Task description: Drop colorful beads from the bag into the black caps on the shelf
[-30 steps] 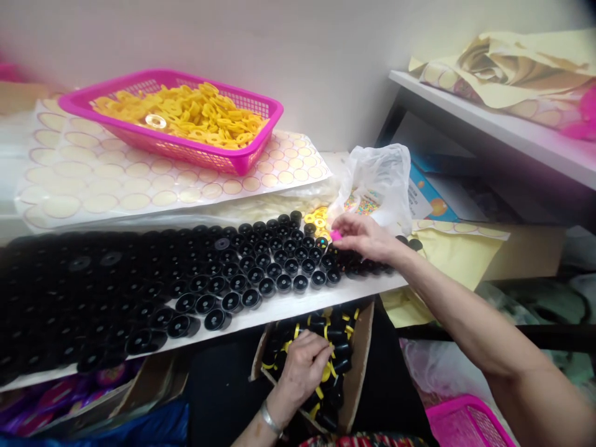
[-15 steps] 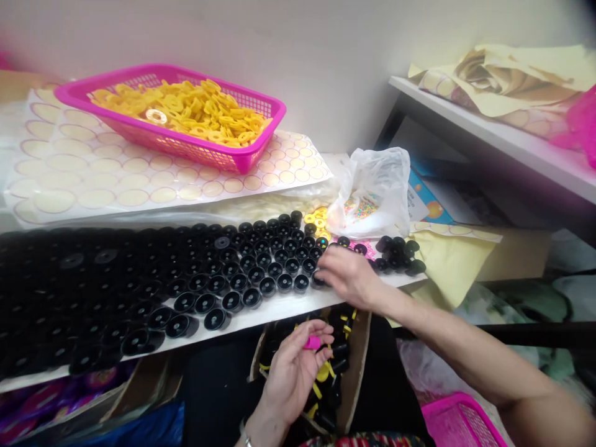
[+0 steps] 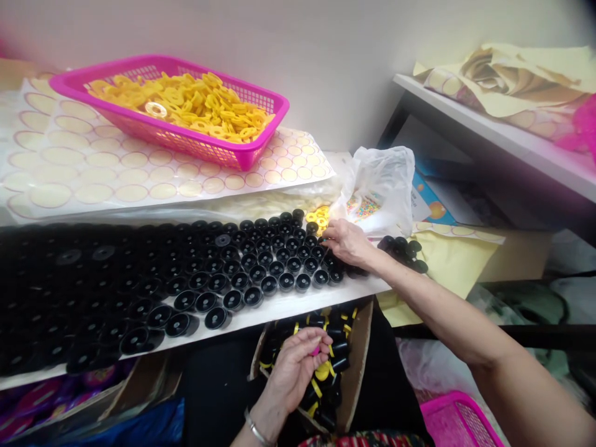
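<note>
Against a plain pale wall, a long white tabletop is crowded with rows of shiny black round plastic cups. From where I stand, the person's left hand hangs over an open brown cardboard box of black and yellow plastic pieces, its fingers curled in narrowly around a small bright-pink piece. Up on the tabletop, the right hand is at the right end of the tight rows, its fingers bunched low over the cups, just beside some loose yellow plastic rings and near a crumpled white plastic bag with tiny multicoloured beads in it. A blue-green speck shows at those fingers, though I cannot tell whether they pinch it. Most cups lie to the left of that hand; some are covered by it. Much of the pink piece is hidden in the left fingers, the far-left cups melt into a dark blur, and the right arm is cut off at the edge of view
</note>
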`<move>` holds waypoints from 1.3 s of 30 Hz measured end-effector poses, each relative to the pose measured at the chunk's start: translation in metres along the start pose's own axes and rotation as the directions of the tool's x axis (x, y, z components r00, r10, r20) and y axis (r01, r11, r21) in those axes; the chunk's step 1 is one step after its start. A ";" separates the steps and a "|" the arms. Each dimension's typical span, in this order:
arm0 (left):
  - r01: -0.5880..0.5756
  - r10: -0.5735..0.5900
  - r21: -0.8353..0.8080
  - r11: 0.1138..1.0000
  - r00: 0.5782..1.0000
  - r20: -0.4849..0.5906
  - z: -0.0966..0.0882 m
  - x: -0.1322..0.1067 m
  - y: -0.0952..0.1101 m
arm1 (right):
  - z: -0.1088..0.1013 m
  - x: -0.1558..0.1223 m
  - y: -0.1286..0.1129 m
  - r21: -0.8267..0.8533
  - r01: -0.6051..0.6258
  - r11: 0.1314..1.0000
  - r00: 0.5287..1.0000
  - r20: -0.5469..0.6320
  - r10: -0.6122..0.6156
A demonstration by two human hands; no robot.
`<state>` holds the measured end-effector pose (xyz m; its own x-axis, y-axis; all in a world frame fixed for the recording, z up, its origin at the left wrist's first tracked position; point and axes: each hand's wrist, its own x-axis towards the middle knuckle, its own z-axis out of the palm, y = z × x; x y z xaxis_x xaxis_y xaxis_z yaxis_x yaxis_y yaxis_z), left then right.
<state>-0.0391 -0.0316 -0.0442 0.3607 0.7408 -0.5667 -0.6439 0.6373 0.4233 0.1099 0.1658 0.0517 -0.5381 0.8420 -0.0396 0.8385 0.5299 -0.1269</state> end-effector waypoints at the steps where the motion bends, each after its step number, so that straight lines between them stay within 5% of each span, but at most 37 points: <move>1: 0.003 -0.003 0.002 1.000 1.000 0.001 -0.001 0.000 0.000 | -0.001 0.001 0.000 -0.007 0.011 1.000 1.000 0.004 -0.010; 9: -0.011 0.011 0.040 0.999 1.000 -0.010 -0.005 0.002 -0.004 | -0.015 -0.009 0.021 0.133 -0.042 0.990 0.990 -0.127 0.059; 18: -0.094 0.093 0.246 0.965 0.996 0.015 0.005 -0.002 -0.004 | -0.013 -0.026 0.015 0.065 -0.045 0.997 0.999 0.022 0.044; 24: -0.009 0.010 -0.005 1.000 0.998 0.056 0.016 -0.005 0.008 | -0.026 -0.038 0.003 0.154 -0.017 0.988 1.000 -0.012 0.019; 30: -0.032 0.052 -0.174 0.984 0.992 0.111 0.050 -0.009 0.023 | -0.022 -0.099 -0.045 0.481 0.174 0.859 0.952 0.140 -0.271; 35: -0.048 0.064 -0.125 0.991 0.989 0.132 0.069 -0.006 0.025 | 0.013 -0.131 -0.069 0.446 0.163 0.880 0.986 -0.099 -0.132; 39: -0.126 0.134 -0.074 0.989 0.985 0.107 0.079 0.001 0.026 | 0.009 -0.128 -0.063 0.481 0.164 0.861 0.979 -0.186 -0.083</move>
<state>-0.0025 0.0022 0.0220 0.3412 0.8378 -0.4262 -0.7322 0.5212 0.4384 0.1252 0.0231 0.0560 -0.5803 0.7993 0.1560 0.5927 0.5459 -0.5923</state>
